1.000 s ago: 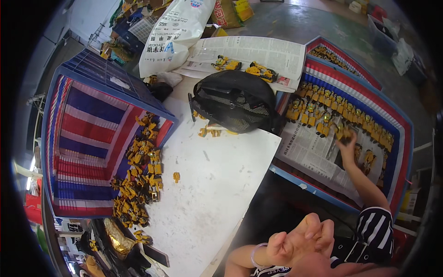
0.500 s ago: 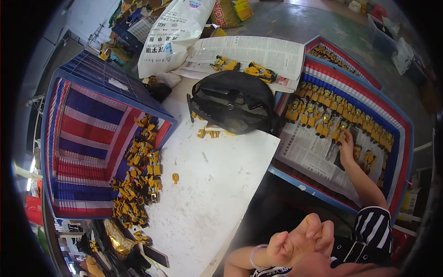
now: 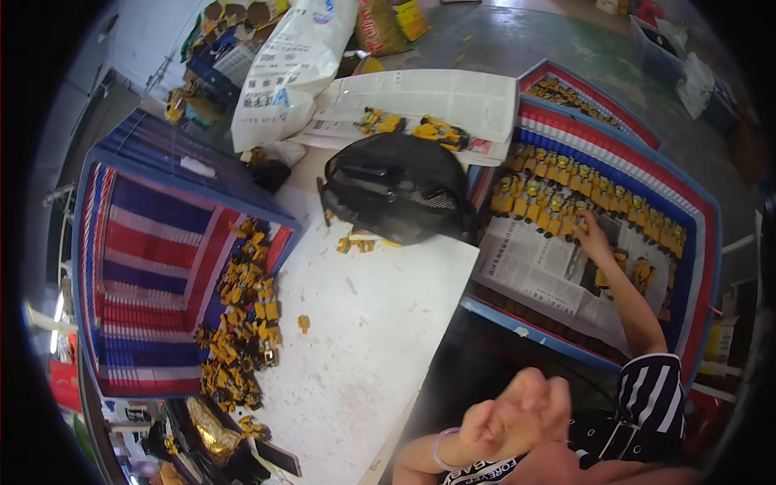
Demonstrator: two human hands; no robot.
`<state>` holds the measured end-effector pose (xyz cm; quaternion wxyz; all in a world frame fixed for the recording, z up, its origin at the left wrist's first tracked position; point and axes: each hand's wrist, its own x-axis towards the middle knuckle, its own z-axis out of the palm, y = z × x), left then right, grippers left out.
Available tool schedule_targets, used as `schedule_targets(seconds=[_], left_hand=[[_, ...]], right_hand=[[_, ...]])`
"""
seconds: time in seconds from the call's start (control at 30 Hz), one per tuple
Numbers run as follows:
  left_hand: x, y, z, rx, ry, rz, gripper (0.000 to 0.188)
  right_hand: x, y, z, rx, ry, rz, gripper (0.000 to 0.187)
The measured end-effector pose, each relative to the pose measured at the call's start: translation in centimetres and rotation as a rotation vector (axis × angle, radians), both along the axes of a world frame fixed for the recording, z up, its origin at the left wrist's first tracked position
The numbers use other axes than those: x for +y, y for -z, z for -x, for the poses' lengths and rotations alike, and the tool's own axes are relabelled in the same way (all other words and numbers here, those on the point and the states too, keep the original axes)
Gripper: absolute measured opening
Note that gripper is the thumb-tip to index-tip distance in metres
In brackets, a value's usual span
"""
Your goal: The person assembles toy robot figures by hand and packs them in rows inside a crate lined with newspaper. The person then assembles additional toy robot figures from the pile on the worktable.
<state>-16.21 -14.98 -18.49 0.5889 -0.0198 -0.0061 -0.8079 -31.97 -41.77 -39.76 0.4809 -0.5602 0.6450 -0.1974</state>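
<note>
On the far part of the white counter (image 3: 372,331), a bulky black mesh bag (image 3: 404,170), standing in the way between a crate on each side. To the right of the bag, inside the blue crate (image 3: 493,314) with newspaper lining (image 3: 525,255), the right hand (image 3: 594,238), fingers bent, with fingertips at a yellow toy figure (image 3: 580,212) in the nearer row; cannot tell whether gripped or only touched. Nearer than the bag and to its right, the left hand (image 3: 521,416), half curled, blurred; cannot tell if anything held. Just in front of the bag, small yellow pieces (image 3: 356,244). To the left of the bag, a heap of yellow figures (image 3: 242,323), next to the tipped crate (image 3: 153,242) with striped lining. Behind the bag, newspaper sheets (image 3: 412,90) bearing yellow toys (image 3: 440,133); behind and leftward, a white sack (image 3: 291,77).
</note>
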Motion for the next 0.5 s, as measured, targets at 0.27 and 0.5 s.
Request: schedule_targets(seconds=[0.27, 0.5], left_hand=[[0.5, 6.6, -4.0, -0.052, -0.456, -0.347, 0.031], [4.3, 9.1, -8.2, -0.226, -0.732, -0.376, 0.023]], right_hand=[[0.1, -3.1, 3.0, 0.611, -0.403, 0.350, 0.039], [1.7, -2.1, 8.6, 0.674, -0.666, 0.405, 0.045]])
